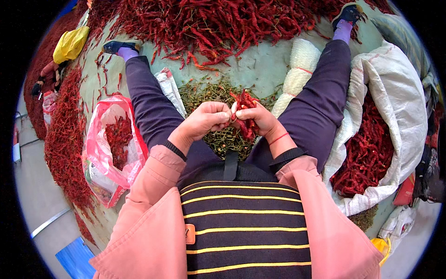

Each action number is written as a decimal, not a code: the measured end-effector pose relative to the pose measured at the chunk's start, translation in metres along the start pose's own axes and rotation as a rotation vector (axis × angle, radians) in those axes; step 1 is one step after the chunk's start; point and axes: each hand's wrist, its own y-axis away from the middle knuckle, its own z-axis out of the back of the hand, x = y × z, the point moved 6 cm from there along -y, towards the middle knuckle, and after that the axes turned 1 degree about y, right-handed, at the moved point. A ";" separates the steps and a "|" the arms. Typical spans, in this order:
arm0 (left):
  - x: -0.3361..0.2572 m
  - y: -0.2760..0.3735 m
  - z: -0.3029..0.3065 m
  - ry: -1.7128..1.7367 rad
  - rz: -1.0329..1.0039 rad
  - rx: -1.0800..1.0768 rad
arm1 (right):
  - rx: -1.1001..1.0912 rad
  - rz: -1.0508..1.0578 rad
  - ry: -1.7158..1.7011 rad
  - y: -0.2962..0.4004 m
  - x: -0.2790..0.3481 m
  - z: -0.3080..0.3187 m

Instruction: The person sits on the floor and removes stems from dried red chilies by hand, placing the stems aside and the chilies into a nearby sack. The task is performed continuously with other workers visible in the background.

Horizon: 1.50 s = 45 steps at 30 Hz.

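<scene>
My right hand (258, 118) holds a bunch of dried red chili peppers (248, 101) above my lap. My left hand (213, 117) meets it from the left, thumb and forefinger pinched at the stem end of a chili on the near edge of the bunch. Below both hands, between my legs, lies a heap of greenish-brown chili stems (223, 139). A large pile of dried red chilies (209, 24) spreads beyond it, past my feet.
Left of my leg stands a pink and white plastic bag (101, 150) with chilies inside. A white woven sack (404, 90) of chilies lies open at right. A rolled white net-like bundle (298, 69) rests along my right leg. Another person (50, 75) is at far left.
</scene>
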 end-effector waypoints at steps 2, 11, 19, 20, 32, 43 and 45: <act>0.003 0.009 -0.006 0.137 -0.027 0.017 | 0.024 -0.018 0.037 0.000 -0.002 -0.001; 0.000 0.005 0.023 0.619 -0.230 -0.179 | -0.220 0.015 -0.010 -0.008 -0.003 0.009; 0.022 -0.003 0.030 0.708 -0.151 -0.166 | -0.432 0.064 0.042 -0.008 -0.006 0.026; 0.024 -0.004 0.027 0.694 -0.121 -0.195 | -0.398 0.065 0.066 -0.011 -0.009 0.026; 0.027 -0.012 0.007 0.242 -0.011 -0.217 | -0.329 0.131 0.200 -0.007 -0.001 0.019; 0.045 0.015 0.067 0.022 -0.018 -0.456 | -1.197 0.210 1.495 0.281 0.212 0.050; 0.054 0.012 0.072 0.094 -0.034 -0.424 | -1.222 -0.206 2.131 0.318 0.211 0.057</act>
